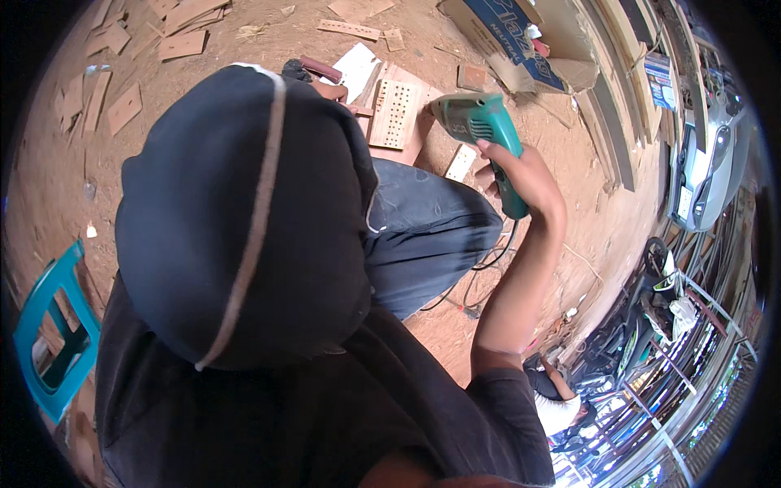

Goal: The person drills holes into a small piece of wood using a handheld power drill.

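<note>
My right hand is wrapped round the handle of a green electric drill, whose front end points left over the work. A wooden block with rows of drilled holes lies on a larger wooden board beside my bent knee. On the block's left is my left hand, partly hidden behind a large rounded dark cloth shape with a tan band. Its fingertips seem closed on a small wooden strip. Close by are a maroon cylinder and a white sheet.
A pale holed piece lies below the drill, whose black cable trails to the dirt floor. Wood offcuts are scattered at the far left. A cardboard box, a teal plastic chair, a motorbike and another person surround the spot.
</note>
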{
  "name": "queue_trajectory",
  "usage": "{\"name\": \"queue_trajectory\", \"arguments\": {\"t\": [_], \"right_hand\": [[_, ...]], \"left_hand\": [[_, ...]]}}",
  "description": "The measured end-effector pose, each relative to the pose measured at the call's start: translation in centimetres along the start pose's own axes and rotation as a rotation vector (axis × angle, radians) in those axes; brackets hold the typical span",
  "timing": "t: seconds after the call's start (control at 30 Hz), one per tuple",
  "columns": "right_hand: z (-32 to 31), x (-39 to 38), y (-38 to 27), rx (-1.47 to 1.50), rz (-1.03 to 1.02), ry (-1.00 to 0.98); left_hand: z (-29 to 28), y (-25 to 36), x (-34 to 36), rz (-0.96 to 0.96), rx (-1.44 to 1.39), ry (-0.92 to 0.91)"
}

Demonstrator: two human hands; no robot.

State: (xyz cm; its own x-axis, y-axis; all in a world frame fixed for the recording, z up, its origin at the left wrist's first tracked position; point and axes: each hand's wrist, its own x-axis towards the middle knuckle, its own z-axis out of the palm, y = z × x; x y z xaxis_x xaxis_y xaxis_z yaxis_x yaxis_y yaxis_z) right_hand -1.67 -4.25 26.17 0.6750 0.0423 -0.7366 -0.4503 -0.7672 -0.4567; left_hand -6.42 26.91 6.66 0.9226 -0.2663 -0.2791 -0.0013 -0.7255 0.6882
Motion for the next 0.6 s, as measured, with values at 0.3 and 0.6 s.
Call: {"name": "queue_trajectory", "arguments": {"t": [0.3, 0.6], "right_hand": [[-1.1, 1.1, -1.4, -0.179, -0.005, -0.061], [-1.1, 0.6, -2.0, -0.187, -0.008, 0.018]], "left_hand": [[0.3, -1.1, -0.2, 0.018, -0.007, 0.020], [0.1, -1.1, -0.1, -0.001, -0.024, -0.042]]}}
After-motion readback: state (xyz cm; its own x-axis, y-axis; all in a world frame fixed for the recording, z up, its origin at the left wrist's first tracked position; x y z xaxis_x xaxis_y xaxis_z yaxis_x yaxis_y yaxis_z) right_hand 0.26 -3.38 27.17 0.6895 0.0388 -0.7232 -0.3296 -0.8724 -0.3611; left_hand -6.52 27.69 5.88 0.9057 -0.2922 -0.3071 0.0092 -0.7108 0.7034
